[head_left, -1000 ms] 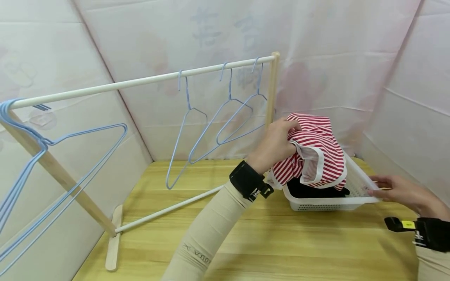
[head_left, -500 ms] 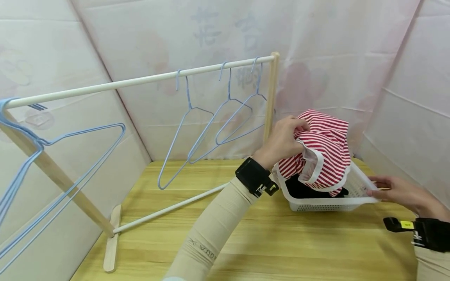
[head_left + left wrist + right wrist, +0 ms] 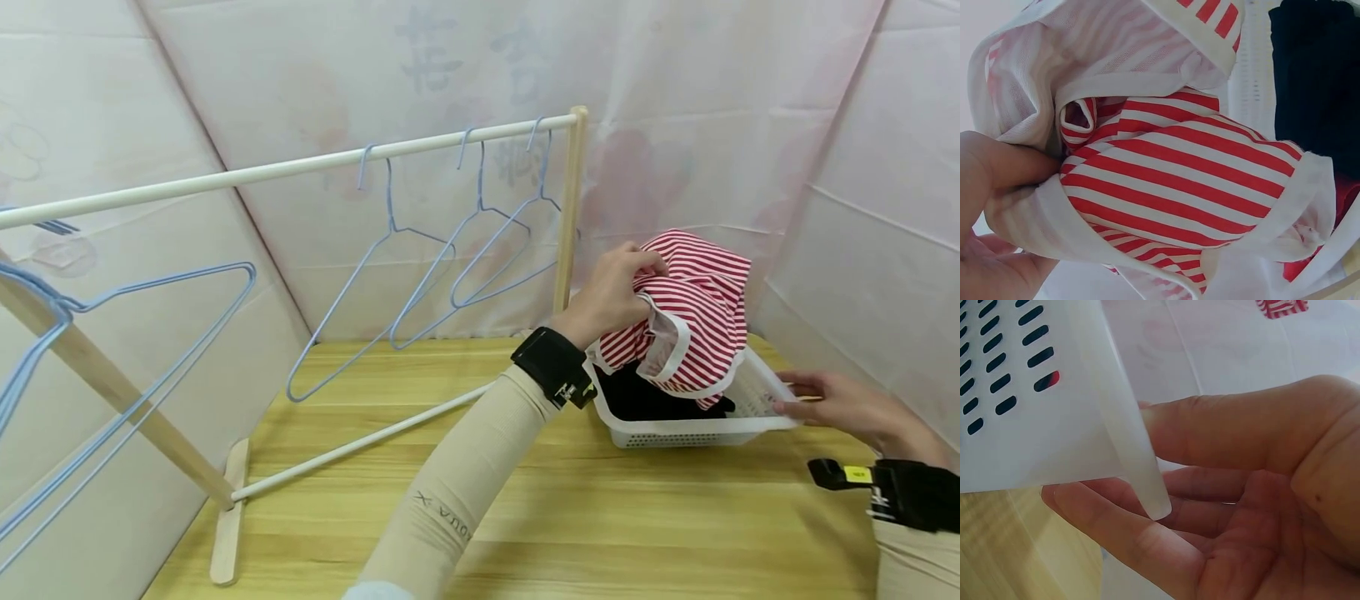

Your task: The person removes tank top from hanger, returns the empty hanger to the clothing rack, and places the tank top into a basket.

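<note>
My left hand (image 3: 615, 287) pinches a red-and-white striped garment (image 3: 705, 292) with white trim, bunched up over the basket. In the left wrist view the garment's white edge (image 3: 1094, 240) lies between thumb and fingers, and its pale inside faces out at the top. The white plastic basket (image 3: 690, 432) has slotted walls and stands on the table. A dark cloth (image 3: 648, 396) lies inside it, partly covered by the garment. My right hand (image 3: 843, 404) grips the basket's right corner; in the right wrist view its thumb is at the rim (image 3: 1132, 425) and its fingers reach underneath.
A rack with a white rail (image 3: 300, 167) and wooden posts stands on the wooden table (image 3: 585, 517). Three blue wire hangers (image 3: 390, 229) hang toward its right end. Several more hangers (image 3: 187, 350) bunch at the left end. Fabric walls (image 3: 712, 108) enclose the table.
My left hand has moved right and slightly up with the striped garment. The leftmost of the three hangers has turned, its lower corner swinging left. My right hand keeps its grip on the basket.
</note>
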Motion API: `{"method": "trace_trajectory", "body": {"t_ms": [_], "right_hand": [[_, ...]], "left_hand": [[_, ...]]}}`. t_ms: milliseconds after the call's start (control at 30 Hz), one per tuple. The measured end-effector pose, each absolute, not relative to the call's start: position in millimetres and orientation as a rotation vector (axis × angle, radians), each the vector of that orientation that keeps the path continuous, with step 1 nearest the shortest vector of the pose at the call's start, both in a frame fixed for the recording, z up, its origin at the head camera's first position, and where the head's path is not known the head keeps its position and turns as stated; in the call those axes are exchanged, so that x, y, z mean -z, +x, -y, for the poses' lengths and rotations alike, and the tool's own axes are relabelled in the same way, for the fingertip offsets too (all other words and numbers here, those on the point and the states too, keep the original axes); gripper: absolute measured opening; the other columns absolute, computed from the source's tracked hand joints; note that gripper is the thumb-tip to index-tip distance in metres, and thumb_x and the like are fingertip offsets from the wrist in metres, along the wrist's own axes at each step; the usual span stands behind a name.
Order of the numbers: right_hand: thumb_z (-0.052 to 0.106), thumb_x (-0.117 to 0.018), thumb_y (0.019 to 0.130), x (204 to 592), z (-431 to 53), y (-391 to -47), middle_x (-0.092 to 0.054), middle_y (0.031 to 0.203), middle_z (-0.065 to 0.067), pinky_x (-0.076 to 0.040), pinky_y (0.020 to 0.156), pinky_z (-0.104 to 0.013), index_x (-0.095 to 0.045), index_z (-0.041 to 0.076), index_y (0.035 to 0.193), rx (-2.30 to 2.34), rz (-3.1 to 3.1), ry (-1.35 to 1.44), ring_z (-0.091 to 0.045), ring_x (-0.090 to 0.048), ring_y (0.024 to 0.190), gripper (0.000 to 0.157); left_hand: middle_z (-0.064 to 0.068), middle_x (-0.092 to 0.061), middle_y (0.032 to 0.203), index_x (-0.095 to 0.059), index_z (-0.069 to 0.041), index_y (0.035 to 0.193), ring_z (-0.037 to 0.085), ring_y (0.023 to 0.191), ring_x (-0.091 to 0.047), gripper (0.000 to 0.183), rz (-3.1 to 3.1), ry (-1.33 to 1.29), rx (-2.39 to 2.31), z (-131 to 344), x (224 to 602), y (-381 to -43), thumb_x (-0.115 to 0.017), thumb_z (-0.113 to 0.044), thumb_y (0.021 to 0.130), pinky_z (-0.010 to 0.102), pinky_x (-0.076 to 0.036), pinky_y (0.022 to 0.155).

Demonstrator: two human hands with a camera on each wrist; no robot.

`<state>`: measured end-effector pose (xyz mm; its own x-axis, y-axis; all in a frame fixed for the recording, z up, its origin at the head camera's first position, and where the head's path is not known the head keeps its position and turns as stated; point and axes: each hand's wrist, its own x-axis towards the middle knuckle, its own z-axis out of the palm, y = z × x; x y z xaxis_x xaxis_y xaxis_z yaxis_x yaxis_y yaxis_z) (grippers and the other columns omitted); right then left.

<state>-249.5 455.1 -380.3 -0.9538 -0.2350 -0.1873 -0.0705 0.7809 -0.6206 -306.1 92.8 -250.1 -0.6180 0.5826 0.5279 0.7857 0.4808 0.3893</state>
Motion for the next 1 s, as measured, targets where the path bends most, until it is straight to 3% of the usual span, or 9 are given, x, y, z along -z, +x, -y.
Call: {"method": "trace_trajectory", "body": {"t_ms": [400,1000], "right_hand": [[0.018,-0.058,0.105,375,-451,-245,-0.054,0.133,-0.042,-0.055,0.076,-0.026,-0.023,-0.027,0.148,0.913,-2.716,-0.255,0.006,-0.058,0.093,0.071],[0.018,-0.059,0.105,378,-449,-241,-0.053,0.133,-0.043,-0.056,0.076,-0.027,-0.022,-0.027,0.148,0.932,-2.719,-0.233,0.000,-0.060,0.094,0.073]], "left_hand": [[0.005,-0.064,0.118,-0.074,-0.011,0.118,0.013,0.112,-0.058,0.045,2.358,-1.205,0.841,-106,257,-312,-0.068,0.008,0.078,0.009,-0.039,0.088],[0.006,-0.062,0.125,-0.074,-0.012,0.120,0.015,0.119,-0.057,0.042,2.423,-1.254,0.827,-127,295,-324,-0.069,0.008,0.083,0.010,-0.038,0.093]]}}
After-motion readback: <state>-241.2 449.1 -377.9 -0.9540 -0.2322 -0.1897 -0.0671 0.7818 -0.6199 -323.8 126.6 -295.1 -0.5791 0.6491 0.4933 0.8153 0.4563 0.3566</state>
